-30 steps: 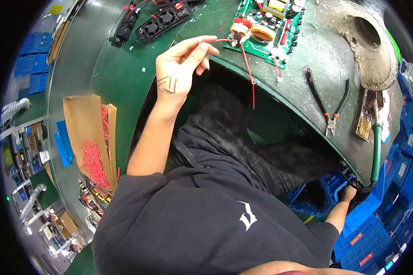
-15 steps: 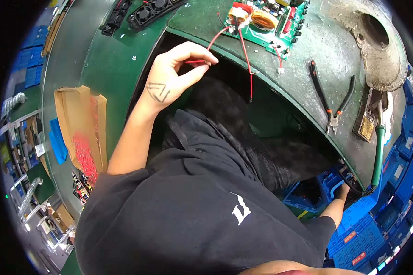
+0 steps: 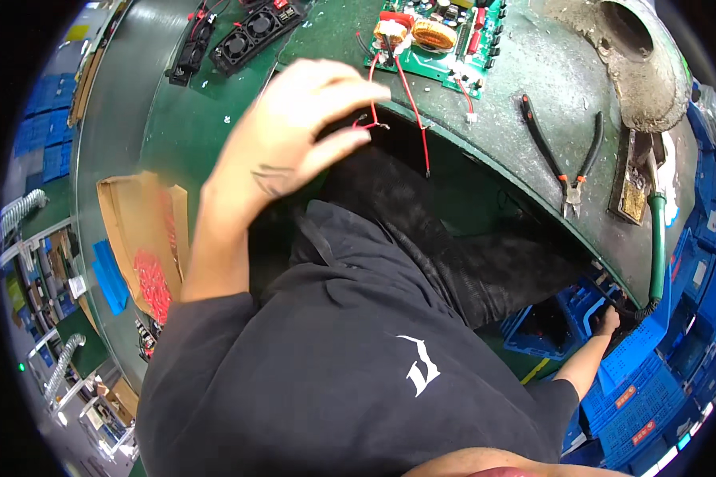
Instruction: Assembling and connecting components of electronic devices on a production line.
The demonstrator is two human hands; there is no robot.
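Observation:
My left hand [image 3: 298, 127] is over the bench's near edge, slightly blurred, its thumb and fingers apart. Just beyond its fingertips a red wire [image 3: 373, 107] hangs loose from the green circuit board [image 3: 433, 63]. A second red wire [image 3: 414, 111] drops from the board over the edge. A short red wire with a white connector [image 3: 471, 116] lies at the board's near side. Low on the right, my right hand [image 3: 608, 320] is curled beside a blue crate [image 3: 537, 350]; something dark is at its fingers, too small to make out.
Diagonal cutters [image 3: 567, 163] lie spread on the bench. A soldering iron [image 3: 657, 238] rests in a holder [image 3: 632, 187] at the right, beside a worn duct opening [image 3: 632, 48]. Fans [image 3: 258, 32] stand at the back left, a cardboard box [image 3: 127, 226] with red wires further left.
My left hand has opened from a pinch and let go of the red wire, which now hangs free. My right hand has risen slightly beside the crate.

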